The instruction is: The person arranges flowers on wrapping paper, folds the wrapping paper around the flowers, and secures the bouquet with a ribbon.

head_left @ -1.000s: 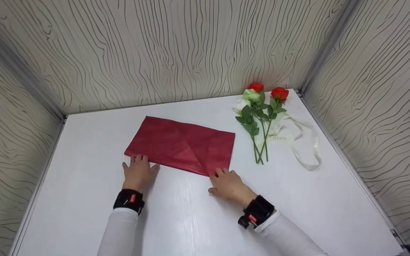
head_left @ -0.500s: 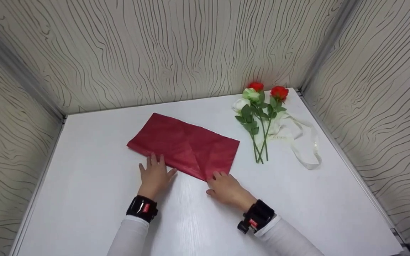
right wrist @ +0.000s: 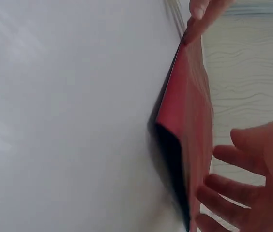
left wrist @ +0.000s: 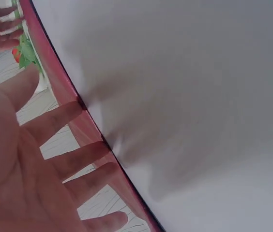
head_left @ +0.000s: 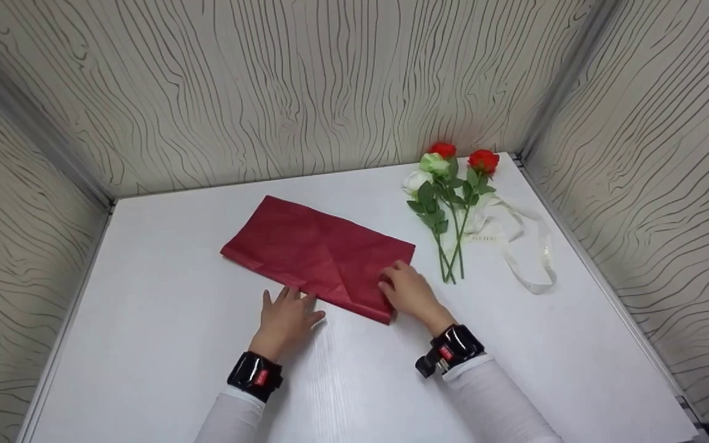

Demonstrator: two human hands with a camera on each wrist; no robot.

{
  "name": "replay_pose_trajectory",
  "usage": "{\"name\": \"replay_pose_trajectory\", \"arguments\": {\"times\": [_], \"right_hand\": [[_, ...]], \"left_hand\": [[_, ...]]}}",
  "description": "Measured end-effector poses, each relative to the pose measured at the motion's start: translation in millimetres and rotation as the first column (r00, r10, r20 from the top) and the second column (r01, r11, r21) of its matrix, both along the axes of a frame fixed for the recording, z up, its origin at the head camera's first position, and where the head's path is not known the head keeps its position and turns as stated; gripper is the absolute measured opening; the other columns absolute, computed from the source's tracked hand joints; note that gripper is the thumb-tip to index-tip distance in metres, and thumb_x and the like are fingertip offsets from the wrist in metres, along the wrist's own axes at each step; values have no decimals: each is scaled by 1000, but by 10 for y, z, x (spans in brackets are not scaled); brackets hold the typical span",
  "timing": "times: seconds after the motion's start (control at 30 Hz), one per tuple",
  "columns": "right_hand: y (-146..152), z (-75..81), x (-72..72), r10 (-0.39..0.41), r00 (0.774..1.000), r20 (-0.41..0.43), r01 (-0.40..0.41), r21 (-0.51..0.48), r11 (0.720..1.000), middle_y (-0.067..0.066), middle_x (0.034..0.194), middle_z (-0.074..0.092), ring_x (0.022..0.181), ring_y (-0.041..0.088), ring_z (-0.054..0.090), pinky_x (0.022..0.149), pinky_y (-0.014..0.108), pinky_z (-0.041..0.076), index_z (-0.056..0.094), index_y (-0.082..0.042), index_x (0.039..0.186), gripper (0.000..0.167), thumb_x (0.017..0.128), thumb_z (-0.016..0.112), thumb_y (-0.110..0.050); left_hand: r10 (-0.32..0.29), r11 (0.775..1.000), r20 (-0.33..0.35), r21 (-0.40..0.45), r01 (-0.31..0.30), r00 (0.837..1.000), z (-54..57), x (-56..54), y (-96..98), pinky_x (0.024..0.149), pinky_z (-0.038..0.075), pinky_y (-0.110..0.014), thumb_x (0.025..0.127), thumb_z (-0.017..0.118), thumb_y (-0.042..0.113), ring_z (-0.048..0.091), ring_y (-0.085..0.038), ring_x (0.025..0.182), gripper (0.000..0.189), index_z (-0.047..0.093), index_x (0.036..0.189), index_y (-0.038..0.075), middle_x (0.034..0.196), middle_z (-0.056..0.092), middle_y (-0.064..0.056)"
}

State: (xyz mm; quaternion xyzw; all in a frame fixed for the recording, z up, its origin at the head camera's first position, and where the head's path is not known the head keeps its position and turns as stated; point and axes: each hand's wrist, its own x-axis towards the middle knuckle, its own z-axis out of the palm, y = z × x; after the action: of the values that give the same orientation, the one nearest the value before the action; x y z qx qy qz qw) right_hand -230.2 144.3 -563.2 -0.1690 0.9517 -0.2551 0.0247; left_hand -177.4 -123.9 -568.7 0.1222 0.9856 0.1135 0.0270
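A folded sheet of dark red wrapping paper (head_left: 314,246) lies slantwise on the white table. Along its near edge rest the fingertips of my left hand (head_left: 285,320), the fingers straight and spread; the left wrist view shows them touching that edge. My right hand (head_left: 413,295) is at the paper's right end, over its surface. In the right wrist view the right hand's fingers (right wrist: 228,205) are loosely bent with nothing pinched between them. There the red paper (right wrist: 194,111) stands a little off the table at one end, baring a dark gap beneath its top layer.
Artificial roses lie at the back right: red ones (head_left: 484,161), a pale green one (head_left: 434,165) and a white one (head_left: 417,183), stems toward me. A cream ribbon (head_left: 542,246) is loosely looped beside them. Wood-patterned panels (head_left: 305,86) enclose the white table (head_left: 145,344).
The red paper has turned clockwise. My left hand has slid right along its near edge. My right hand has left the near corner and moved farther away, up the right end.
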Motion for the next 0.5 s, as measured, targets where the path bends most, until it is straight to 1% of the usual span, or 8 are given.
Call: {"name": "replay_pose_trajectory", "arguments": {"times": [0.07,0.1,0.17,0.23,0.33,0.4,0.5], "right_hand": [[67,-56,-114,-108,992,-61,110,42,993,19,122,56,113,36,54,91,53,44,63,-4,127,36,95,65,-20],[102,-89,-169,-146,986,-79,151,65,986,21,129,53,119,39,50,93,56,42,60,-4,132,42,94,65,-22],[168,-156,-253,-198,978,-66,204,104,973,23,142,45,130,41,42,101,59,35,52,-7,141,52,95,65,-27],[219,-219,-301,-210,977,-31,212,161,964,24,149,37,137,41,33,106,61,28,46,-9,147,59,96,64,-32],[258,-276,-329,-200,979,33,187,227,956,20,155,30,143,39,24,111,61,19,40,-11,150,63,98,59,-39],[263,-289,-338,-191,980,48,174,240,955,19,156,29,144,39,23,112,62,17,40,-11,151,62,98,57,-41],[257,-284,-346,-193,980,50,175,245,953,18,156,29,144,38,22,113,61,15,41,-12,150,61,99,55,-42]], "left_hand": [[-3,1000,2,6,3,1000,-19,1,0,102,24,-73,91,64,49,44,-36,132,51,62,134,21,138,52,-15],[-5,1000,4,8,5,1000,-27,4,2,102,24,-72,92,64,48,44,-36,132,51,62,135,21,137,52,-15],[-11,1000,-6,10,11,1000,-40,16,5,102,25,-72,91,65,47,45,-35,131,51,61,135,20,135,54,-16],[-14,1000,-11,12,14,1000,-46,33,6,101,27,-72,92,65,46,46,-34,131,52,60,136,19,134,54,-17],[-19,1000,-22,18,19,1000,-59,56,3,100,28,-72,91,66,44,46,-36,130,53,59,137,19,133,54,-19],[-16,1000,-27,19,17,1000,-53,64,2,100,29,-72,91,66,44,46,-38,129,53,59,138,19,135,53,-19],[-15,1000,-42,20,16,999,-43,62,-1,99,31,-72,91,66,44,47,-39,128,53,59,138,19,136,52,-19]]}}
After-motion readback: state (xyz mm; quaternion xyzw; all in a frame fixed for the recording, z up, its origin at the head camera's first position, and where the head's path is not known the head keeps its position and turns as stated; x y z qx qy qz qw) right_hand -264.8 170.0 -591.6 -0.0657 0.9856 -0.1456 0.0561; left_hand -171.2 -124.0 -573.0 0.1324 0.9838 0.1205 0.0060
